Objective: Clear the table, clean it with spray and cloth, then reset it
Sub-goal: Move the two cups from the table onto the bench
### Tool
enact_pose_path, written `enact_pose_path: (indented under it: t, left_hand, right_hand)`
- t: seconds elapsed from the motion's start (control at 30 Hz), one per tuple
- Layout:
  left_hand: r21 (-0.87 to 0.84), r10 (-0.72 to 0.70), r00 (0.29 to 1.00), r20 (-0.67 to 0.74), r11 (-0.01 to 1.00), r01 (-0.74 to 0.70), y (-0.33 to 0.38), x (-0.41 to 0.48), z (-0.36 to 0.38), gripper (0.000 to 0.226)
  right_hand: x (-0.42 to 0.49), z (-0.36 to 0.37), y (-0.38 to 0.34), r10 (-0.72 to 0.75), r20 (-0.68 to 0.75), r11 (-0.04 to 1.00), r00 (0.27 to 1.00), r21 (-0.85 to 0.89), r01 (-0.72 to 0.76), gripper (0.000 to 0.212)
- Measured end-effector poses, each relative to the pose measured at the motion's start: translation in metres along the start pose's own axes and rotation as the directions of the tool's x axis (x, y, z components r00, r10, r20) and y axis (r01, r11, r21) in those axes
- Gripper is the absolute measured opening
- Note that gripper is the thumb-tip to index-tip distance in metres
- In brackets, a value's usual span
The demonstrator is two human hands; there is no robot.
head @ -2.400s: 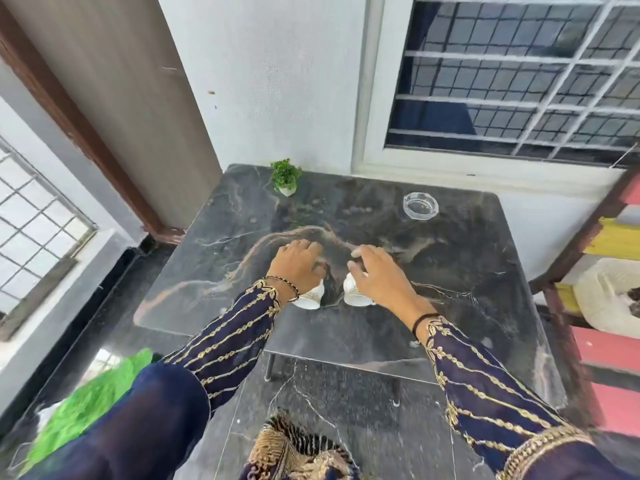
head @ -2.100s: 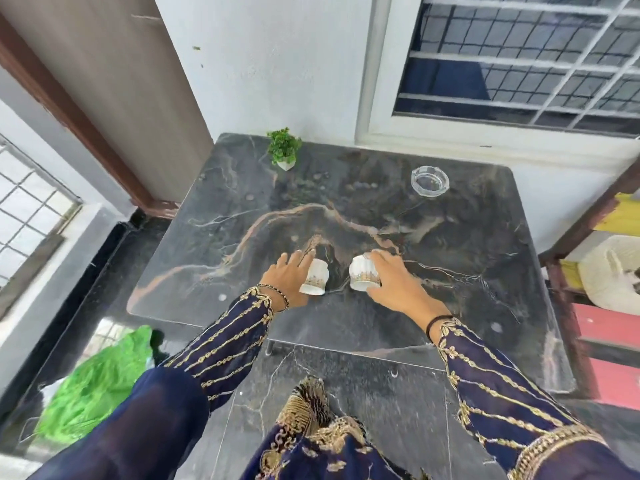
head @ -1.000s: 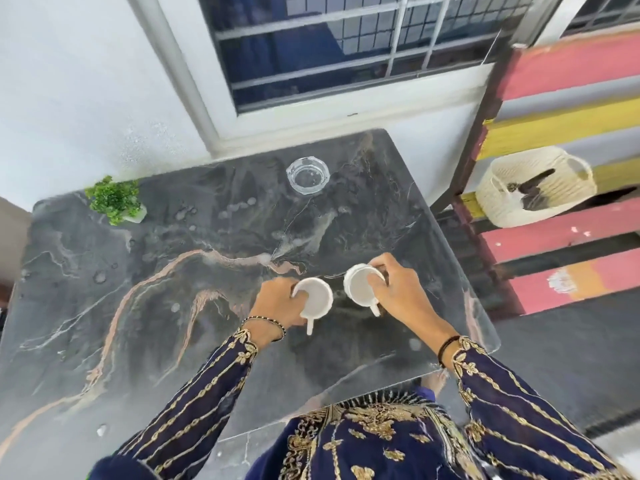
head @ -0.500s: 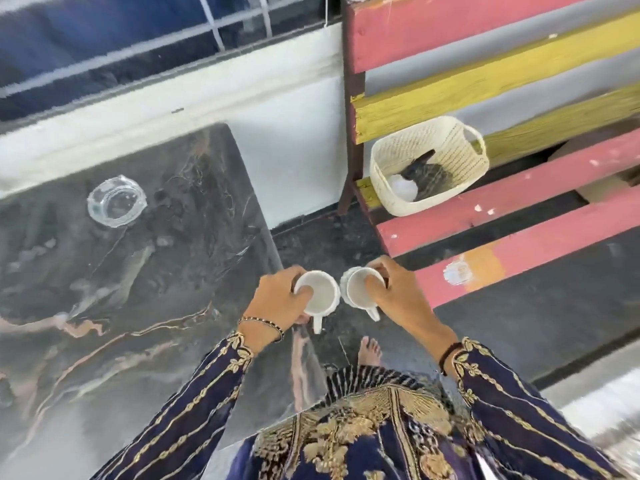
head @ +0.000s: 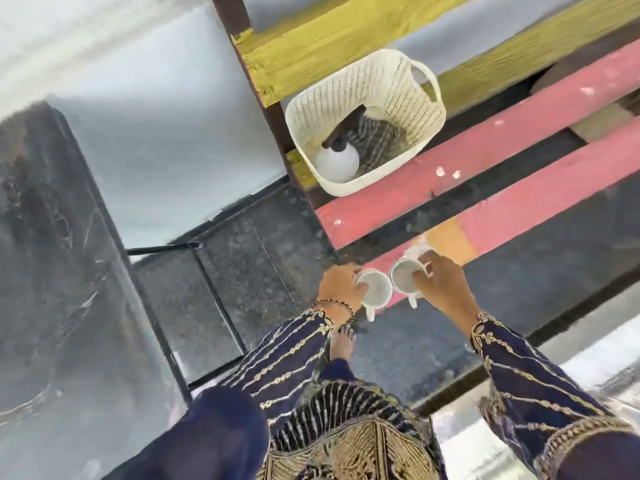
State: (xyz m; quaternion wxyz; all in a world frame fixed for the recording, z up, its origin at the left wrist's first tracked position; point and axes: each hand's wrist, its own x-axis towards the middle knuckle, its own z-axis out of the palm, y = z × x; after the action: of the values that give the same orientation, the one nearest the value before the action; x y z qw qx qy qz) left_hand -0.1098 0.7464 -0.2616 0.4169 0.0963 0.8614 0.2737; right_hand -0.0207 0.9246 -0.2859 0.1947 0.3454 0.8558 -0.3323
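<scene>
My left hand [head: 337, 287] grips a white cup [head: 374, 289] by its rim, handle pointing toward me. Beside it my right hand [head: 441, 285] holds a second white cup [head: 403, 277] the same way. Both cups hang over the edge of the lowest pink plank [head: 519, 199] of a painted bench. A cream woven basket [head: 391, 84] sits on the bench above them; a white spray bottle [head: 336, 162] with a dark trigger and a striped cloth [head: 374, 138] lie inside. The dark marble table [head: 45, 254] lies at the left, blurred.
The bench has yellow slats [head: 332, 39] behind the basket and a dark post [head: 266, 109] at its left end. Dark stone floor [head: 235, 271] lies between table and bench, with my bare foot [head: 341, 342] on it. A white wall stands behind.
I have turned right, away from the table, carrying both cups. The cups were lifted off the marble and now hang by the pink plank; the basket looks closer.
</scene>
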Motion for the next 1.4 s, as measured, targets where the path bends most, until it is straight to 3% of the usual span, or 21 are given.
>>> enact_pose_path:
  t: [0.3, 0.67, 0.9, 1.1, 1.23, 1.4]
  left_hand:
    - [-0.109, -0.094, 0.995, 0.014, 0.989, 0.095, 0.002, 0.056, 0.046, 0.042]
    - [-0.054, -0.116, 0.993, 0.017, 0.992, 0.117, -0.002, 0.059, 0.06, 0.042]
    - [0.088, -0.084, 0.994, 0.066, 0.993, 0.078, 0.009, 0.032, 0.039, 0.047]
    - [0.081, -0.025, 0.999, -0.02, 0.996, 0.027, 0.01, -0.006, -0.012, 0.052]
    - [0.066, 0.02, 0.997, -0.078, 0.998, -0.014, 0.002, -0.036, -0.056, 0.045]
    - [-0.04, 0.007, 0.984, -0.176, 0.999, -0.014, -0.03, -0.089, -0.119, 0.048]
  right_hand:
    - [0.042, 0.009, 0.037, 0.12, -0.026, 0.991, 0.992, 0.068, -0.118, 0.027]
    - [0.043, 0.004, 0.039, 0.136, -0.018, 0.986, 0.991, 0.095, -0.133, 0.031]
    - [0.016, -0.021, 0.01, 0.165, -0.052, 0.984, 0.985, -0.054, -0.168, 0.04]
    - [-0.018, -0.036, -0.042, 0.068, -0.071, 0.983, 0.995, -0.167, -0.079, 0.041]
    - [-0.04, -0.031, -0.092, -0.025, -0.043, 0.989, 0.999, -0.147, 0.019, 0.037]
    - [-0.077, -0.005, -0.179, -0.268, 0.034, 0.949, 0.963, -0.166, 0.27, 0.034]
